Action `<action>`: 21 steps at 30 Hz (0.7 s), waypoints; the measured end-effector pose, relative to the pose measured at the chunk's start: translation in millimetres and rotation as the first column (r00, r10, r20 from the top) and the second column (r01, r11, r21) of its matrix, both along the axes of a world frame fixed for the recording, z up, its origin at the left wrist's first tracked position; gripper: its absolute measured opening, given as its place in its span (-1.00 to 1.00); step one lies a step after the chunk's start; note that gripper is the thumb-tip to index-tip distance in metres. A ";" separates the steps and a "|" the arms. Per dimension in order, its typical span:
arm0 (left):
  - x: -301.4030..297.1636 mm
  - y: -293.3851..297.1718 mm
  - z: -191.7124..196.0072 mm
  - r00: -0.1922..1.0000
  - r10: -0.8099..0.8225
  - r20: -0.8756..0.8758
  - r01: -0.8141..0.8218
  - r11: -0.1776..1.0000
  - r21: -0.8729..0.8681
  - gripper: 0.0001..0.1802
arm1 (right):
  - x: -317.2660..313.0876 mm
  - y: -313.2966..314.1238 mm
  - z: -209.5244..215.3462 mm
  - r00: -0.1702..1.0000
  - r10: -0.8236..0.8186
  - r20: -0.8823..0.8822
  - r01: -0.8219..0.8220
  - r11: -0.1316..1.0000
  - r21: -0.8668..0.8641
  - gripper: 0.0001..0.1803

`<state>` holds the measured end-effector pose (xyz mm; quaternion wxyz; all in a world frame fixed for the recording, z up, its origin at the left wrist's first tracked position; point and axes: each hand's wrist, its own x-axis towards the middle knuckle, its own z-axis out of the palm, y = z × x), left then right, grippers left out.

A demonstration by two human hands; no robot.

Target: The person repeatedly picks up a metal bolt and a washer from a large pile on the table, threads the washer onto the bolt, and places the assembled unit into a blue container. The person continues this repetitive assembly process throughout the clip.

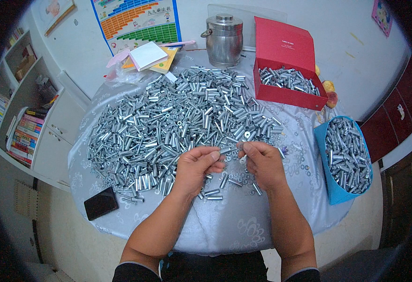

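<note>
My left hand [195, 168] is closed, with a short silver metal tube [225, 151] pinched between thumb and fingers. Close beside it on the right, my right hand [264, 164] pinches a small metal piece [240, 145] whose kind I cannot make out. The two pieces are nearly end to end; whether they touch is too small to tell. Under and beyond both hands spreads a large heap of metal tubes and bolts [168, 122]. Several loose tubes [213, 192] lie near my left wrist, and scattered washers [302, 160] lie to the right of my right hand.
A red box [288, 95] with its lid up and a blue fabric bin [328, 174] at the right hold metal parts. A steel pot [224, 42] and a notepad [148, 56] stand at the back of the cloth-covered table [206, 230]. A black phone [101, 203] lies front left.
</note>
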<state>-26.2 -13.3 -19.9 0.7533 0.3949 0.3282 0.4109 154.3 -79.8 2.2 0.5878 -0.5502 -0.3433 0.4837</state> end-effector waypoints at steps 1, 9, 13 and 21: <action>0.1 -0.5 0.0 1.000 -0.015 0.007 0.016 1.000 -0.004 -0.81 | -0.2 -0.7 1.9 0.997 0.020 -0.072 -0.021 1.000 -0.007 -0.76; 0.5 -2.3 1.0 0.997 -0.061 0.046 0.061 0.998 0.000 -0.78 | 2.5 -0.6 -3.7 0.946 0.084 -0.312 -0.087 0.996 0.003 -0.78; 0.0 -1.5 0.4 0.996 -0.071 0.057 0.072 0.997 -0.010 -0.78 | 0.4 0.4 -6.1 0.950 0.080 -0.302 -0.089 0.996 -0.015 -0.81; -1.6 0.1 -3.3 0.986 -0.120 0.120 0.128 0.990 -0.065 -0.79 | -13.3 1.2 -8.0 0.997 -0.022 -0.075 0.022 1.000 -0.001 -0.85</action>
